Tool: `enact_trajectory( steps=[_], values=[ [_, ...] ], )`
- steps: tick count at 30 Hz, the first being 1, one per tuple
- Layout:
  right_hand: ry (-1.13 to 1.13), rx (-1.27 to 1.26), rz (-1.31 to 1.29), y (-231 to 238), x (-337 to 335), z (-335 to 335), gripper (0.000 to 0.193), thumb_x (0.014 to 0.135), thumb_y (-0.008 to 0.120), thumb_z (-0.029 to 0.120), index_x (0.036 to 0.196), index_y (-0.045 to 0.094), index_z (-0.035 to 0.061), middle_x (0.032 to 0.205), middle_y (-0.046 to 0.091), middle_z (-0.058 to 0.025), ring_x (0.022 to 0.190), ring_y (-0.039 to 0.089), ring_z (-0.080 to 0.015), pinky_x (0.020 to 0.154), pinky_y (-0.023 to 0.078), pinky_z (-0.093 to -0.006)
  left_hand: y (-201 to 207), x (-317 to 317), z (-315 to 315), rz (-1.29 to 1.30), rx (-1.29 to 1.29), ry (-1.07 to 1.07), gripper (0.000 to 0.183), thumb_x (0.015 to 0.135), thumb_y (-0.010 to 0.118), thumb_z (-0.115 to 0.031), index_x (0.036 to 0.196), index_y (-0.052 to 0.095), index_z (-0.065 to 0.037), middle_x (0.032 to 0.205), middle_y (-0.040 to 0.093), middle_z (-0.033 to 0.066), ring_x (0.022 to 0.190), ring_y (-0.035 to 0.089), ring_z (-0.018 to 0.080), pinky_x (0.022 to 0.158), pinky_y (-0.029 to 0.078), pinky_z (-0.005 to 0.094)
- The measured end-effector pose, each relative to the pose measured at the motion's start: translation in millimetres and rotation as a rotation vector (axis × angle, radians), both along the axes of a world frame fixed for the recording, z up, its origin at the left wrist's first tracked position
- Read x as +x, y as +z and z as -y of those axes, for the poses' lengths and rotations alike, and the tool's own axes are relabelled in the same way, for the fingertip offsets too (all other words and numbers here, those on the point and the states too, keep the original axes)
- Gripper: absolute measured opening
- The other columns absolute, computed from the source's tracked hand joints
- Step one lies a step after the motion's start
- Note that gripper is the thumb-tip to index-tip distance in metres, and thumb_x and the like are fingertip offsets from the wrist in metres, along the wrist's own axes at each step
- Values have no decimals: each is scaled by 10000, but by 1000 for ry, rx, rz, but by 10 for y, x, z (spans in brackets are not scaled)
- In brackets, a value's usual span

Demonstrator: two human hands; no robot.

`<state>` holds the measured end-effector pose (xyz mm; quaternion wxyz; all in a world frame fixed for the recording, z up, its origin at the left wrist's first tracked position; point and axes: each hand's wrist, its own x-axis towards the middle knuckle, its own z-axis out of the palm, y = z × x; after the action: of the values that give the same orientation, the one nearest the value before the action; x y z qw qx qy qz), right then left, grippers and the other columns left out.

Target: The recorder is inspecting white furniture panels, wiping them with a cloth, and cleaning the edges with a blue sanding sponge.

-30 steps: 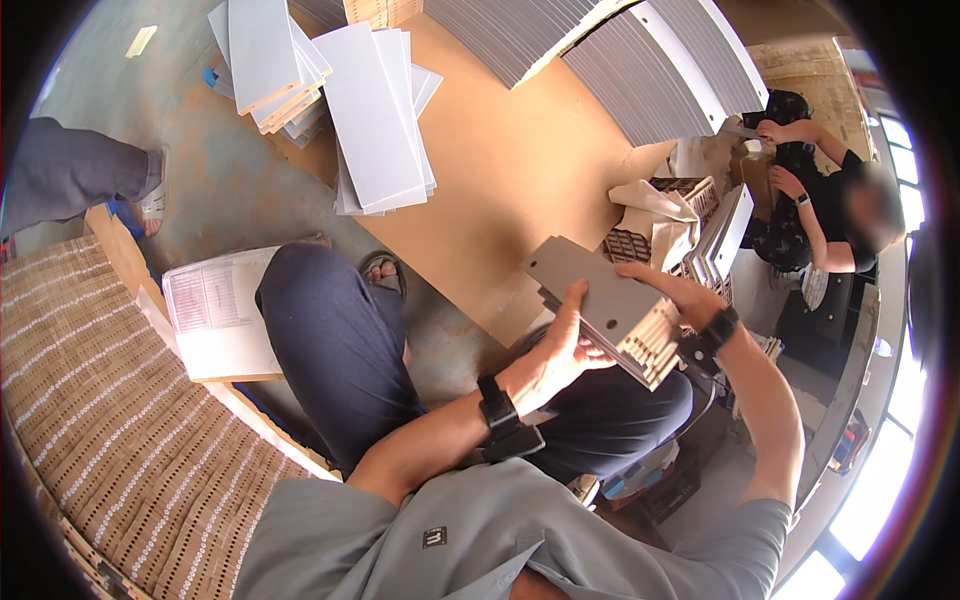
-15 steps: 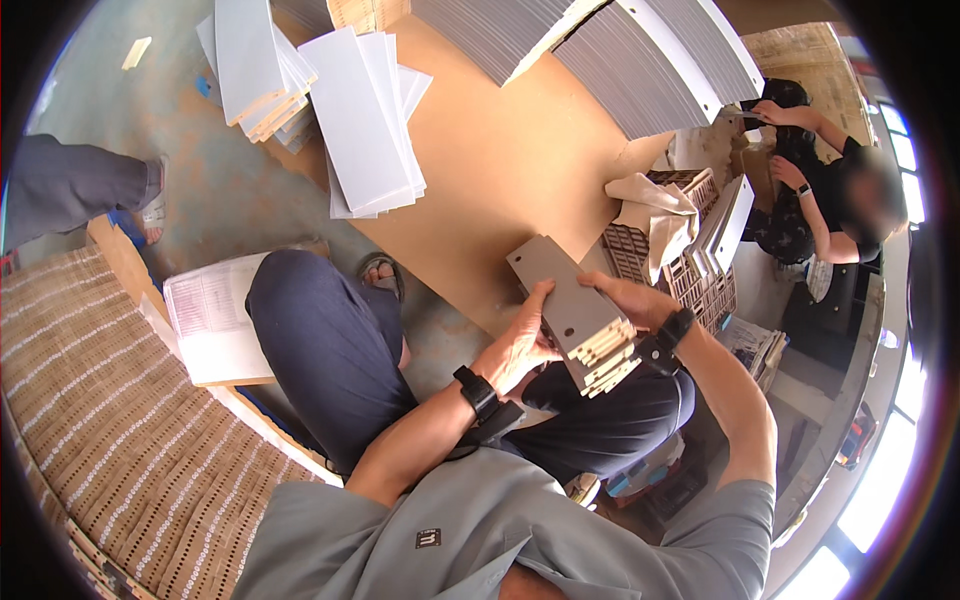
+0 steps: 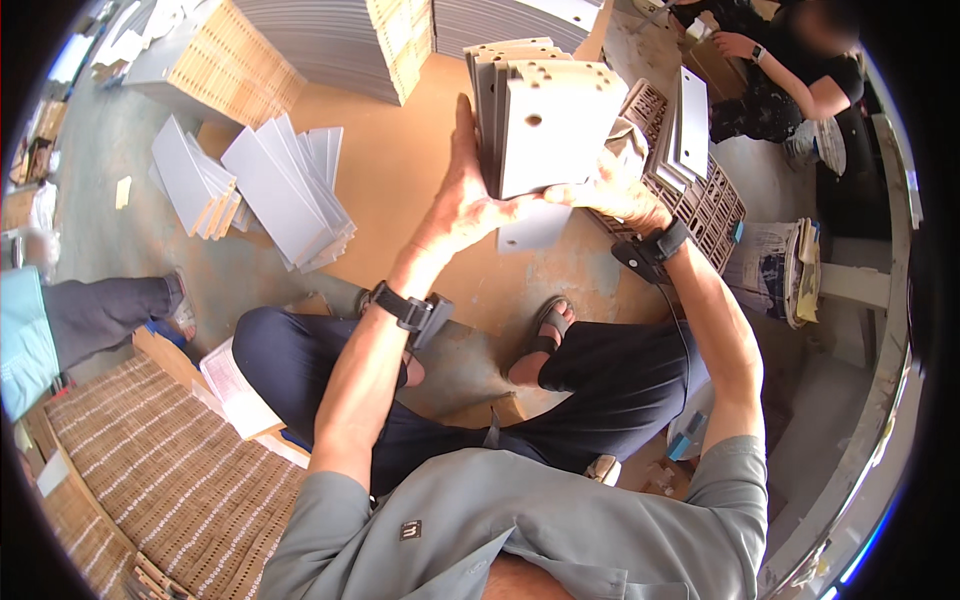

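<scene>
Raised in front of me is a stack of drilled panels (image 3: 560,125), grey-white on the face with pale wood-coloured edges and dark round holes. My left hand (image 3: 465,205) grips its left side and lower edge, thumb along the bottom. My right hand (image 3: 615,190) holds the lower right corner, with its far fingers hidden behind the stack. Below the held stack, part of another pale panel (image 3: 535,228) shows over the brown board (image 3: 400,170) on the floor.
Fanned grey panels (image 3: 285,190) lie at the left of the board. Tall panel stacks (image 3: 330,45) stand at the back. A brown plastic crate (image 3: 715,205) with panels leaning on it is at right, near a co-worker (image 3: 800,80). A perforated brown stack (image 3: 170,440) sits front left.
Both hands have lifted the stack from near my knees, up and away from me, and turned it so its face is toward me. My view has shifted, and my right foot now shows.
</scene>
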<state>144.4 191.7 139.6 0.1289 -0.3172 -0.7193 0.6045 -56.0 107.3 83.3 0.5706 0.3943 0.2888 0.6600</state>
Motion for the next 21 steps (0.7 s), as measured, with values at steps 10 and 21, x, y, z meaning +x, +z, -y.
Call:
enact_trajectory(
  steps=[10,21],
  values=[
    [103,608,-102,-1299,-94,-139,1100,701,886,296,1525,208,25,1493,365,-200,1393,349,-338,1133,362,-434,-1113,-202,-142,-382,-203,-209,1427,532,971,-231,1544,-17,-38,1514,295,176,1381,385,290,1133,389,443],
    [145,672,-138,-1131,108,-353,1202,652,892,462,1527,198,16,1480,340,-248,1388,331,-419,1149,328,-472,-746,-214,-304,-665,-252,-93,1354,547,952,-181,1555,52,-99,1508,252,189,1367,396,358,1056,477,465]
  ],
)
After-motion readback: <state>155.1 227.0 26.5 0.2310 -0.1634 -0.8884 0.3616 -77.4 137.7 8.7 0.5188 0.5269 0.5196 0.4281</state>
